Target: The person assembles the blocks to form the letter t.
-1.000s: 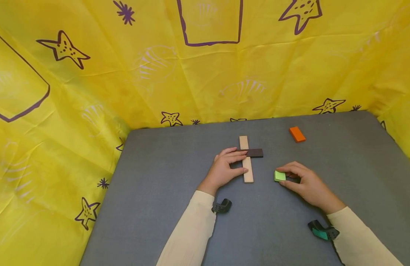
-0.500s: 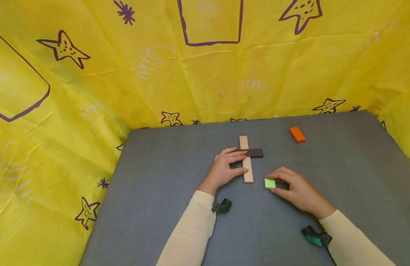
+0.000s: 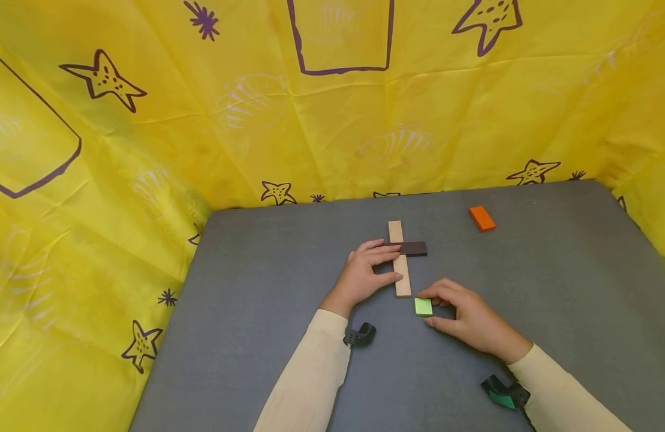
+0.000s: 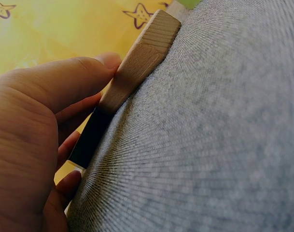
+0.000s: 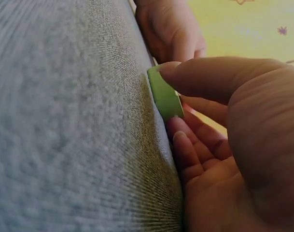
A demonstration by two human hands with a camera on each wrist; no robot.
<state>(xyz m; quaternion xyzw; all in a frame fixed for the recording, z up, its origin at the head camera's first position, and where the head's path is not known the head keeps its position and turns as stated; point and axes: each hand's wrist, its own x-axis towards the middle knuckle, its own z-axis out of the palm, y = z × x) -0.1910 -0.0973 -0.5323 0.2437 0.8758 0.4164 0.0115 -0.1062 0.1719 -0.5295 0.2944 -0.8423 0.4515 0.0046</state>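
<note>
Pale wooden blocks [image 3: 402, 285] make an upright strip on the grey table, with a dark brown block [image 3: 414, 248] set crosswise, forming a cross. Whether the pale strip is one piece or two I cannot tell. My left hand [image 3: 364, 273] rests at the cross, its extended fingers over the dark block's left part and its thumb touching the pale block's side. My right hand [image 3: 467, 312] pinches a small light-green block [image 3: 423, 307] between thumb and fingers, just below and right of the strip's near end. In the right wrist view the green block [image 5: 163, 94] lies against the table surface.
An orange block [image 3: 482, 218] lies at the back right of the grey table [image 3: 246, 300]. Yellow patterned cloth [image 3: 332, 138] hangs behind and at the sides. A black wrist camera [image 3: 360, 334] sits on the left cuff, another camera [image 3: 505, 393] on the right.
My right hand has moved left and slightly nearer with the green block, bringing it close to the strip's near end. My left hand and the cross have stayed put.
</note>
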